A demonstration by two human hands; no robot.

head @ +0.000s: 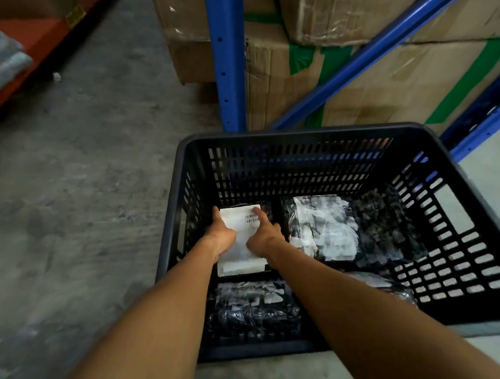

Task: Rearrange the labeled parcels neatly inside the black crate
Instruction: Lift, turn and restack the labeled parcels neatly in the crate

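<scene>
Both bare forearms reaching down into the black crate (183,161), dark bagged parcel (253,306) lying nearest, left hand (221,237) and right hand (264,238) gripping the white labeled parcel (240,259) in the far-left corner, crumpled parcels (322,226) lying beside it, blue racking (226,56) and cardboard boxes (278,82) standing behind.
</scene>
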